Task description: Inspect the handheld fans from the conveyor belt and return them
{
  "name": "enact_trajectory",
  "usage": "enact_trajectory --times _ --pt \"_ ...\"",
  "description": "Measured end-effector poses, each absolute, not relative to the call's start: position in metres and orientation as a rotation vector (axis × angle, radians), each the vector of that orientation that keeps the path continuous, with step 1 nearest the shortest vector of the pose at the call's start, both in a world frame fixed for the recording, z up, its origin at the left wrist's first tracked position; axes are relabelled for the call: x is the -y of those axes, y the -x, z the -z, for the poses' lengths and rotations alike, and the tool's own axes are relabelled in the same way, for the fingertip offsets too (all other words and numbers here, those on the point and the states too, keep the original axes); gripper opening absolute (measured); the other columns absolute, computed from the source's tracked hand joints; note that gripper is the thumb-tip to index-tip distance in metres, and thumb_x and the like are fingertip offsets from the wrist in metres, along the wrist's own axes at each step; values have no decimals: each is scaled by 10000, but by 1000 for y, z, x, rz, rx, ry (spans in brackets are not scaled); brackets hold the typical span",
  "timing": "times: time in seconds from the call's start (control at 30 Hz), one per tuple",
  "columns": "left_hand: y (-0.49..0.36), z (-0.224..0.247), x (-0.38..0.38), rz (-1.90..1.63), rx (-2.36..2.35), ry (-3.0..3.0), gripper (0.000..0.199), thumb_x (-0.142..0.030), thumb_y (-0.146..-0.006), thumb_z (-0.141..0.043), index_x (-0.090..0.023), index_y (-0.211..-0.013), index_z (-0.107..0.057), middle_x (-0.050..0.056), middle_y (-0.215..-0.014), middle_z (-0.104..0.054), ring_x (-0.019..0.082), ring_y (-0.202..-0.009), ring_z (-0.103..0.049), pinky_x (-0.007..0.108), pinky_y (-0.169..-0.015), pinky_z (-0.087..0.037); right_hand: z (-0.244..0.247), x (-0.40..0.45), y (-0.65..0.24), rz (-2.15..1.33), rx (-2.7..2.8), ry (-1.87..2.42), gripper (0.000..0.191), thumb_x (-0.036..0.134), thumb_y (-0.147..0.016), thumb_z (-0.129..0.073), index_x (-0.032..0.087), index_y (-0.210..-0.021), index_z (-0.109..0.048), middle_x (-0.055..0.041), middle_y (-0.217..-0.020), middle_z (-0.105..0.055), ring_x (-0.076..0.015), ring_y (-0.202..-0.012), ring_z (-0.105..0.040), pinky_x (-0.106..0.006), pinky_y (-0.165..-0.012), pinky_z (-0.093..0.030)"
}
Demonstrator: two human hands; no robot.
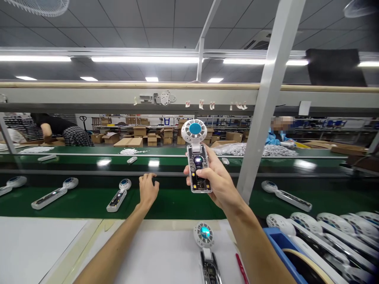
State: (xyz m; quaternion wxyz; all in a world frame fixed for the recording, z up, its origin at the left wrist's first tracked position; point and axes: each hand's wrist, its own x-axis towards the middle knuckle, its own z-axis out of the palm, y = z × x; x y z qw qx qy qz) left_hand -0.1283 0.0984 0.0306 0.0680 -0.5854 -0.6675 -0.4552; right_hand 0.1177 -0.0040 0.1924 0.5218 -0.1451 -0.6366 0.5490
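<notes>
I log the right grip closed round the handheld fan, thumb across its front, long axis near upright. Left grip, loosely curled, nothing seen in it, sits left of the fan, apart.

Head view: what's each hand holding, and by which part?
The right hand holds a white, round-headed handheld fan by its clear rectangular body, thumb across the front. The left hand is empty.
</notes>
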Motion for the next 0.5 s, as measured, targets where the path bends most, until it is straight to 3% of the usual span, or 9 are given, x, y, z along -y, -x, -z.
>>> enact_trajectory --times 0.5 --pt "129 -29 -100 1380 2042 1766 215 -162 -867 -508 -202 -1038 -632 99 -1094 -595 306 -1110 -491 459 -970 -440 -195 9 -120 -1314 1539 350 854 215 -800 -634 217 -1531 -192 -9 -821 -703 -157 -621 -649 -246 -538 -527"
